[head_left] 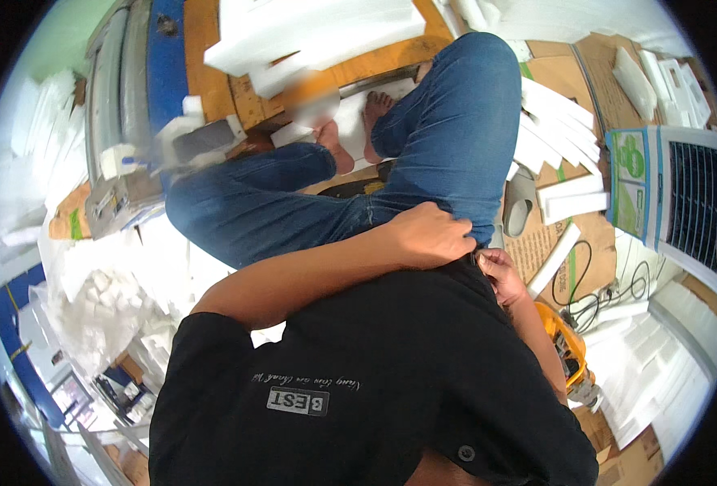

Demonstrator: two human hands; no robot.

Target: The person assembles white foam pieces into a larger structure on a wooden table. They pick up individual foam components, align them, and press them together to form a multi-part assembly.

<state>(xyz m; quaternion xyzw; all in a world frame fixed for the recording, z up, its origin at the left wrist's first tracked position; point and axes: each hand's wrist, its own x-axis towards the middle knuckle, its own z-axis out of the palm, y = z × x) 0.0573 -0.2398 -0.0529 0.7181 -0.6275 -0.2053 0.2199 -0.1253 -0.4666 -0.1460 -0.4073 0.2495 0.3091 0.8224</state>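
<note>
Left hand: the left hand (433, 235) lies on the blue denim trousers (448, 138) at the waist, its grip closed on the cloth near the pocket.
Right hand: the right hand (500, 274) touches the hem of the black cotton shirt (375, 364); whether its grip is closed, I cannot tell.
Progress: both hands are busy at the waist, and no foam piece is held.
Containers: no open container shows its contents.
Around: white foam strips (561, 121) lie on brown cardboard sheets (537, 243); a white fan cooler (674, 194) stands at the right.
</note>
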